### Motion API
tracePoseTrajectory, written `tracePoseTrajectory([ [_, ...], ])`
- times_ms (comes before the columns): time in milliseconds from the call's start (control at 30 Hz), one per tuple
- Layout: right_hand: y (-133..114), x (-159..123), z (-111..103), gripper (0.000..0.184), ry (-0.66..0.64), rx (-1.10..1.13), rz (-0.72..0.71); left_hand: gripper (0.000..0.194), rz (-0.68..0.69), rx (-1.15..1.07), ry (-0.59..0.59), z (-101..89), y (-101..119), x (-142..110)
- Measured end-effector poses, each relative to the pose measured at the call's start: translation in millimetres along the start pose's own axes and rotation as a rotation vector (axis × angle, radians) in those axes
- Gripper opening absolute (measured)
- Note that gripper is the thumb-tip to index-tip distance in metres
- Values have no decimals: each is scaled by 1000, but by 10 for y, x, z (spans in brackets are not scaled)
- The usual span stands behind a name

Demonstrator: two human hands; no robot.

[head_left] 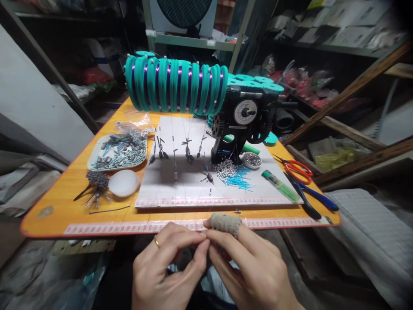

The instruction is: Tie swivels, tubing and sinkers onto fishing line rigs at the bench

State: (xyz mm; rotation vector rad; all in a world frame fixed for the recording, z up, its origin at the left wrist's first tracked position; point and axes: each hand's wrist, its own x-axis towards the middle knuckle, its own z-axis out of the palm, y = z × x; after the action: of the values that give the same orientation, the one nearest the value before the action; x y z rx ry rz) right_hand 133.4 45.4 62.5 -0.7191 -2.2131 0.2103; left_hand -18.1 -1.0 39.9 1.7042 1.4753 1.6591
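My left hand (169, 265) and my right hand (253, 262) meet just in front of the table's near edge. Each is closed in a pinch, thumb against fingers, with the fingertips touching or nearly touching. What they pinch is too small to make out. A grey cloth sleeve (226, 224) wraps one finger of the right hand. Beyond them, small dark weighted rigs (189, 153) hang on thin lines below a row of teal spools (176, 86) wound with purple line. The spools sit on a black winding machine (237, 120) above a white board (187, 193).
A tray of small parts (118, 150) and a white bowl (124, 183) stand left. On the board lie silvery beads (226, 169), blue tubes (240, 178), a dish of metal pieces (251, 160) and a green case (280, 186). Orange-handled scissors (298, 171) and blue-handled pliers (318, 198) lie right.
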Motion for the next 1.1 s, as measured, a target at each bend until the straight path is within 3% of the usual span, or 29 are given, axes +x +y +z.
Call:
tracePoseTrajectory([
  [100, -13, -18, 18, 16, 21, 201, 238, 17, -197, -170, 131, 46, 39, 11],
  [200, -36, -23, 110, 4, 111, 646, 588, 10, -423, -467, 237, 77, 49, 20],
  [267, -60, -23, 212, 8, 135, 963, 743, 7, -526, -625, 242, 94, 55, 17],
  [400, -109, -53, 421, 20, 148, 1285, 811, 16, -698, -811, 293, 142, 127, 24],
  [533, -129, -102, 506, 17, 126, 1376, 810, 26, -890, -932, 388, 166, 219, 77],
  [667, -138, -67, 498, 25, 164, 1244, 736, 27, -933, -952, 387, 151, 220, 104],
  [867, -138, -21, 539, 8, 329, 1223, 753, 24, -894, -936, 280, 150, 178, 30],
  [1100, -121, -82, 515, 6, 212, 1480, 851, 13, -698, -753, 219, 141, 152, 2],
])
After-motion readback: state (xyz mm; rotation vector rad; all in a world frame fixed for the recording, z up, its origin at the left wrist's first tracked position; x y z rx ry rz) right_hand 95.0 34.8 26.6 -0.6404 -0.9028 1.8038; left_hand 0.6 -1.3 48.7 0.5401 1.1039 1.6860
